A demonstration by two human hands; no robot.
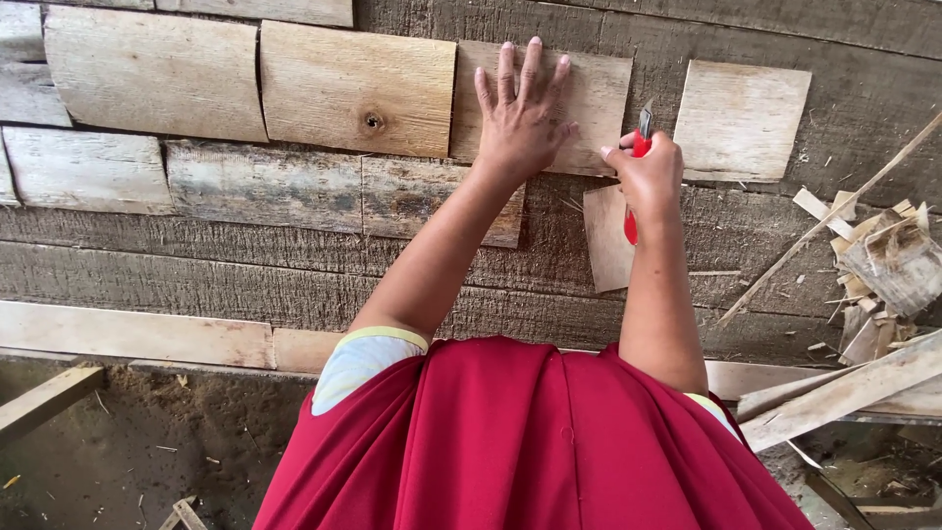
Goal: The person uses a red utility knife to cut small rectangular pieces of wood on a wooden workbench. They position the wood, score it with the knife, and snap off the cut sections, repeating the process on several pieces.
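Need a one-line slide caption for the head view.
Left hand flat on a wood piece; right hand grips a red knife.

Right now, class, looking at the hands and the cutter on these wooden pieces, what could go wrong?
1. The left hand presses the wooden shingle beside the red utility knife in the right hand; a slip could cut its fingers.
2. The loose offcut below might shift.

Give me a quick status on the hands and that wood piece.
Left hand flat on the wood shingle. Right hand grips red utility knife at its edge. Offcut lies below, scrap pile off right.
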